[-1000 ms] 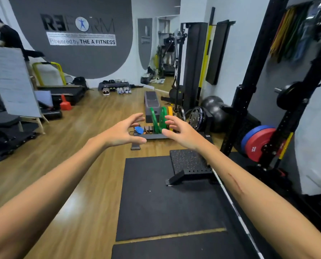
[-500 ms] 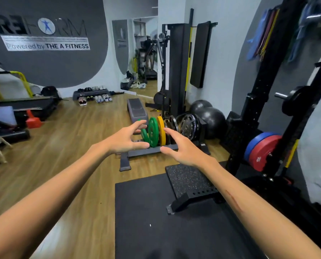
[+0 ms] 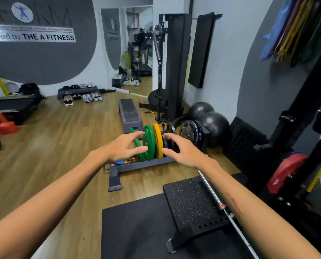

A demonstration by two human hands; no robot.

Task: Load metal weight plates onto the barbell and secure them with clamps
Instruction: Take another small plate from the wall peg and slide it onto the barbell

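A low dark plate rack [image 3: 146,164] on the wooden floor holds upright plates: a green plate [image 3: 148,142], a yellow plate [image 3: 158,140] and dark metal plates [image 3: 188,130] further right. My left hand [image 3: 121,149] reaches out with fingers spread on the left of the green plate. My right hand [image 3: 184,151] is spread on the right of the yellow plate. Neither hand grips anything. A steel barbell [image 3: 215,198] lies on the floor under my right forearm. A red plate [image 3: 285,171] hangs on the black squat rack at right.
A black speckled platform [image 3: 189,202] sits on a black floor mat [image 3: 137,230] in front of me. A grey step [image 3: 130,114], two black exercise balls [image 3: 214,123] and a cable machine [image 3: 176,68] stand behind the rack. A person is far off in the back room.
I have moved closer to the plate rack and both hands have come forward to either side of the green and yellow plates. The view has swung further right.
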